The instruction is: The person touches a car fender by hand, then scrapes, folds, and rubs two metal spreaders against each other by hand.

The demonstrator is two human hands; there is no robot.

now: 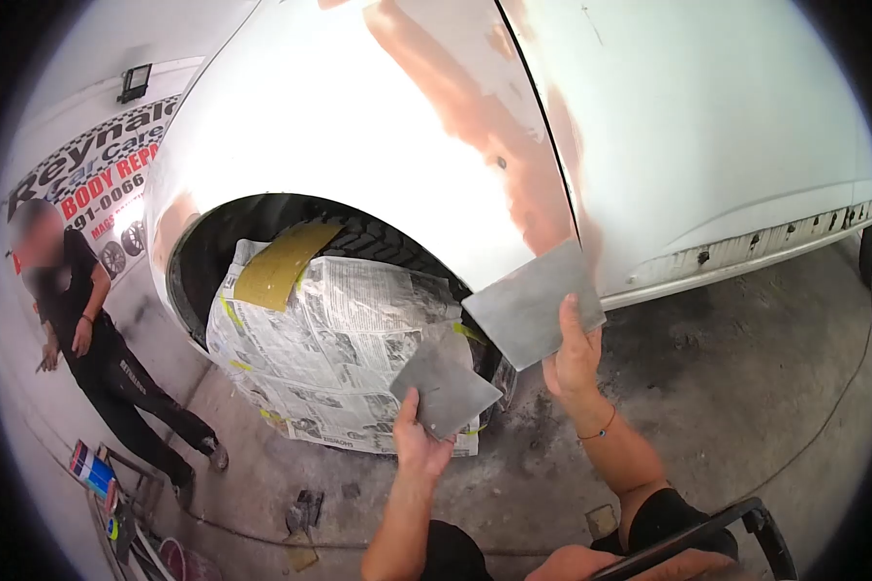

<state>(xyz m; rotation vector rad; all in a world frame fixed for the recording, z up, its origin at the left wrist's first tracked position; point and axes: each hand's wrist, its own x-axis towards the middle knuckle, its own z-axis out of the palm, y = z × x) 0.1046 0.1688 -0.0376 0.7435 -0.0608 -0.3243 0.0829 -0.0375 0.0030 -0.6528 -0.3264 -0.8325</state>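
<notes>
My left hand (pixel 422 447) grips a flat grey sheet (pixel 446 389) by its lower edge, thumb on top. The sheet is held in front of the newspaper-covered wheel (pixel 358 320). In my right hand (pixel 576 356) is a second, larger flat grey sheet (pixel 533 308). Its upper corner overlaps the lower edge of the white car's front fender (pixel 329 116) in view. I cannot tell what the sheets are made of. A sanded patch of tan and bare grey (pixel 465 97) runs down the fender beside the door gap.
A yellowish sheet (pixel 286 263) lies over the top of the covered wheel. A person in black (pixel 77 300) stands at the left by a sign (pixel 107 174). Cans (pixel 92 470) and a bucket (pixel 179 562) stand at the lower left. A cable (pixel 824 441) crosses the concrete floor.
</notes>
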